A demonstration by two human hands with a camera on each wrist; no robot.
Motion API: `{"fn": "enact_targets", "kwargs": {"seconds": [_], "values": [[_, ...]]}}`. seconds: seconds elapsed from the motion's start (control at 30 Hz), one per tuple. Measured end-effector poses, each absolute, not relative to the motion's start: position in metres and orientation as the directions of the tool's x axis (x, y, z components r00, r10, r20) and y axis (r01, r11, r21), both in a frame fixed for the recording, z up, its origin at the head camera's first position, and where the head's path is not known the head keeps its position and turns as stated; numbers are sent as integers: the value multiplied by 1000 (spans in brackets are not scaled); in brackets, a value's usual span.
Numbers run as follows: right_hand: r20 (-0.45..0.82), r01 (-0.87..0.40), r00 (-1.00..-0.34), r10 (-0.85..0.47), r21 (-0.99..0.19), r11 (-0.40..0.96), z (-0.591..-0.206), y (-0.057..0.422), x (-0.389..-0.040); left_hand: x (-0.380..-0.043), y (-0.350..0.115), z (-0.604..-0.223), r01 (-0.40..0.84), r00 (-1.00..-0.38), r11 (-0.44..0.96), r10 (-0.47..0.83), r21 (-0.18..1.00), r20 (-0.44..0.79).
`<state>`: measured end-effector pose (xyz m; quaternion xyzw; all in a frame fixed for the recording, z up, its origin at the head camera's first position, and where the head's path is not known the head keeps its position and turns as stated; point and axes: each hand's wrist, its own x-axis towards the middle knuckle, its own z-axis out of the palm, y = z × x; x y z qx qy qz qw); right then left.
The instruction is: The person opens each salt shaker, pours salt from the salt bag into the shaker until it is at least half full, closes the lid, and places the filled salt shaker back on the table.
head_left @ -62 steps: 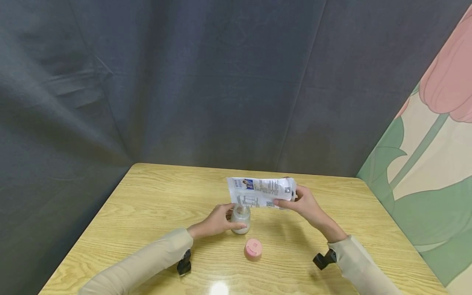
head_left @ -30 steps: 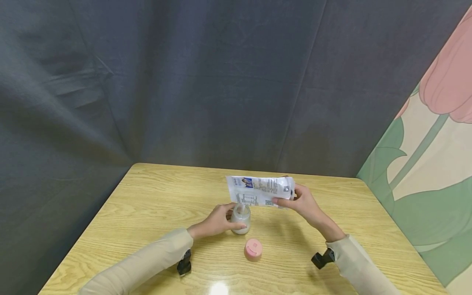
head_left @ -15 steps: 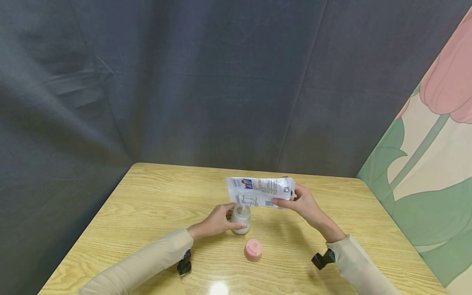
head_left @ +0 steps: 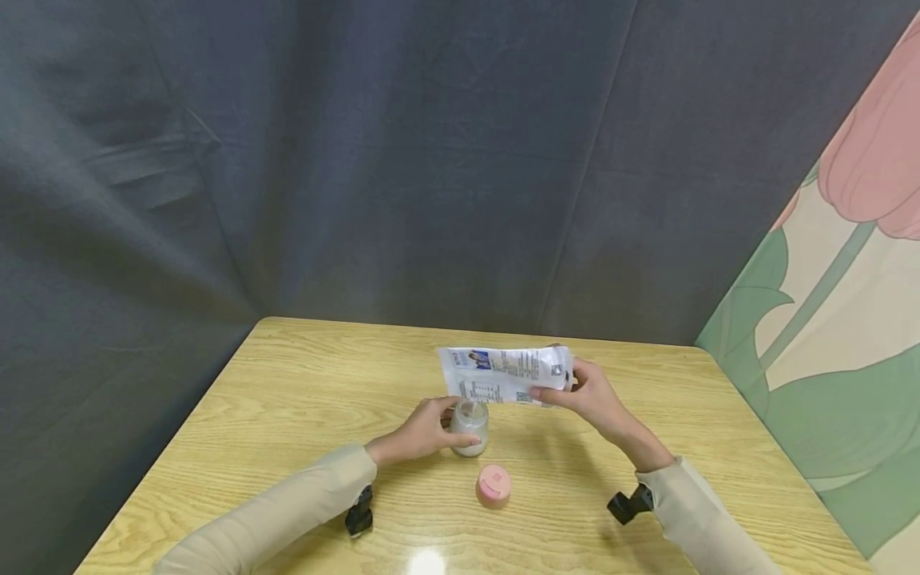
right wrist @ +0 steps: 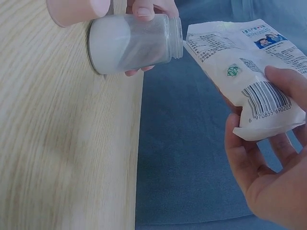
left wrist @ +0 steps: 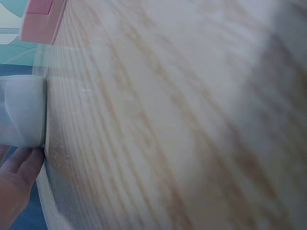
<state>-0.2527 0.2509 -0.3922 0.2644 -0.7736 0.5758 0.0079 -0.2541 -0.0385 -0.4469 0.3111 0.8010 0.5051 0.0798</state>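
Note:
My left hand [head_left: 424, 430] grips a clear glass jar [head_left: 469, 438] that stands upright on the wooden table. White powder or fine grains [right wrist: 108, 44] fill its lower part. Above the jar, my right hand [head_left: 595, 403] holds a printed white plastic packet [head_left: 506, 374] tilted, one corner at the open mouth. In the right wrist view a thin white stream runs from that corner to the jar's mouth. A barcode [right wrist: 266, 98] shows near the fingers on the packet. Close in front of the jar lies a pink lid [head_left: 493, 485], apart from both hands.
The wooden table [head_left: 309, 375] reaches back to a dark blue-grey curtain [head_left: 431, 176]. On the right stands a wall panel with a painted tulip [head_left: 873, 160]. Each wrist carries a small black camera, such as the right camera [head_left: 630, 505].
The packet's left end has shifted slightly to the left over the jar, and the right hand has moved a touch with it. The left hand, jar and pink lid stay in place.

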Motion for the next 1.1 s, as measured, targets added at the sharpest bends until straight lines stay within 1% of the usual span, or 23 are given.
{"fn": "enact_targets", "kwargs": {"seconds": [0.13, 0.43, 0.67, 1.1], "values": [[316, -420, -857, -408, -887, 194, -392, 251, -252, -253, -38, -445, 419, -796, 305, 576, 856, 184], [321, -427, -854, -409, -882, 200, -393, 251, -253, -271, -39, -476, 426, -799, 322, 572, 846, 185], [321, -428, -850, -418, -883, 191, -392, 251, -253, -276, -40, -479, 432, -783, 300, 592, 851, 189], [320, -417, -854, -411, -893, 170, -393, 250, -253, -275, -41, -478, 430, -780, 292, 596, 854, 189]]}}
